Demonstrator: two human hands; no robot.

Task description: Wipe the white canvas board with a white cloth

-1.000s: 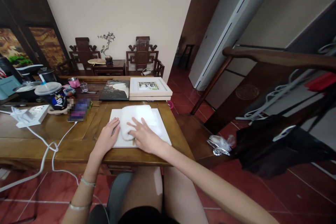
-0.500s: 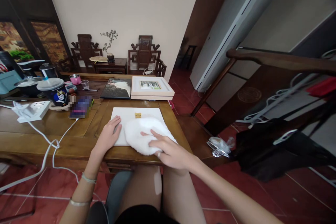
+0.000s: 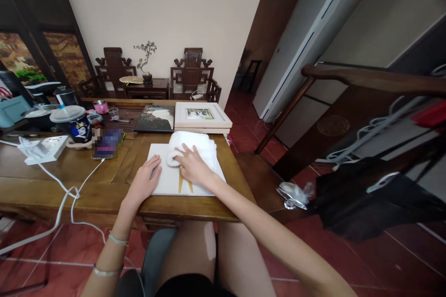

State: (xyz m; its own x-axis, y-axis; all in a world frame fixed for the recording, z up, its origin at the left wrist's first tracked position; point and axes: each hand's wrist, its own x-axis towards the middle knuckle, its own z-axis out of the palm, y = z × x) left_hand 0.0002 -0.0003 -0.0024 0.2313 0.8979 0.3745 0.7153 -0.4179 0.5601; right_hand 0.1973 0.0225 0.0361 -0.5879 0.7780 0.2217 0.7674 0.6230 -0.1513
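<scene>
A flat white rectangular panel (image 3: 161,186) with gold markings lies near the table's front edge; I cannot tell whether it is a book or a board. My left hand (image 3: 148,177) rests flat on its left side, fingers stretched out and holding nothing. A folded white towel (image 3: 190,140) covers the panel's upper right part. My right hand (image 3: 195,167) presses on this towel from above, its fingers bent into the fabric. Two gold strips show below the towel, beside the right wrist. The upper part of the gold marking is hidden.
Behind the panel lie a dark picture panel (image 3: 155,118) and a white picture frame (image 3: 214,116). To the left are a phone (image 3: 107,144) on a cable, a lidded cup (image 3: 77,125) and a white power strip (image 3: 49,148). A wooden chair back (image 3: 334,123) stands at right.
My right hand has pushed the towel away from me, from the panel's near edge to its far edge, uncovering the gold strips. My left hand has stayed in place.
</scene>
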